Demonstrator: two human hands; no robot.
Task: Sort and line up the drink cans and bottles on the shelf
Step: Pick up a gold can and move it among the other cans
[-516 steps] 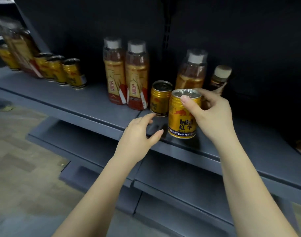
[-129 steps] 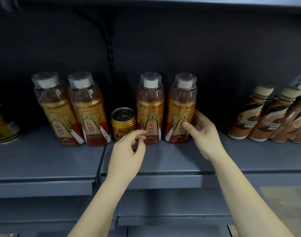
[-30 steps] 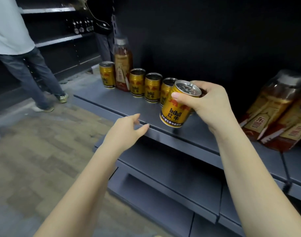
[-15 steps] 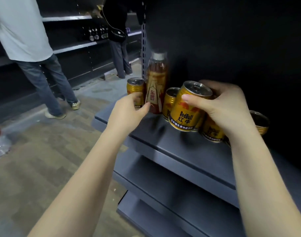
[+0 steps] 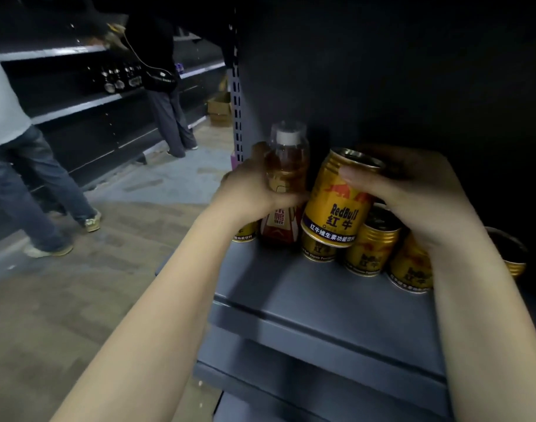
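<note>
My right hand point(image 5: 419, 196) grips a gold Red Bull can point(image 5: 336, 205), tilted and held above the grey shelf point(image 5: 306, 303) in front of a row of gold cans point(image 5: 371, 248). My left hand point(image 5: 254, 190) is wrapped around an amber drink bottle point(image 5: 286, 166) with a white cap and red label, which stands upright at the shelf's left end. One more gold can point(image 5: 245, 234) peeks out below my left wrist. Another can point(image 5: 510, 254) sits half hidden behind my right forearm.
Two people stand in the aisle on the left, one in jeans point(image 5: 23, 184) close by, one in dark clothes point(image 5: 163, 95) farther off. A slotted upright post point(image 5: 236, 95) marks the shelf's left end. Lower shelves point(image 5: 321, 376) jut out below. Cardboard boxes point(image 5: 219, 112) lie on the floor behind.
My left hand has reached forward from the shelf edge and closed around the bottle. My right hand has carried the can closer to the row, and my view has moved nearer the shelf.
</note>
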